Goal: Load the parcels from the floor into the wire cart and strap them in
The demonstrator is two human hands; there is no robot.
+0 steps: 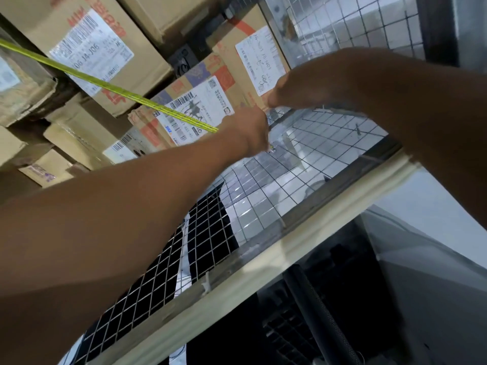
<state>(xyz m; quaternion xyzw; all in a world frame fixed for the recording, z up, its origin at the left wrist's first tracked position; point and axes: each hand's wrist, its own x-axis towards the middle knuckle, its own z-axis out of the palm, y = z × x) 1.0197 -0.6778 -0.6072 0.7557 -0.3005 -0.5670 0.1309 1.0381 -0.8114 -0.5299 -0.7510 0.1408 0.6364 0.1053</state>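
Observation:
Several cardboard parcels (110, 61) with white shipping labels are stacked inside the wire cart. A yellow-green strap (113, 88) runs taut across their faces, from the upper left down to my left hand (250, 133). That hand is closed on the strap's end, right against the cart's wire mesh side panel (303, 164). My right hand (297, 88) is just above it, fingers pinched together at the mesh edge beside a labelled parcel (259, 59). What the right fingers hold is blurred.
The cart's pale metal frame bar (303, 241) runs diagonally under my arms. Behind the mesh lie glossy floor tiles and dark shapes. A dark post (316, 312) stands below the frame, and a grey wall is at the right.

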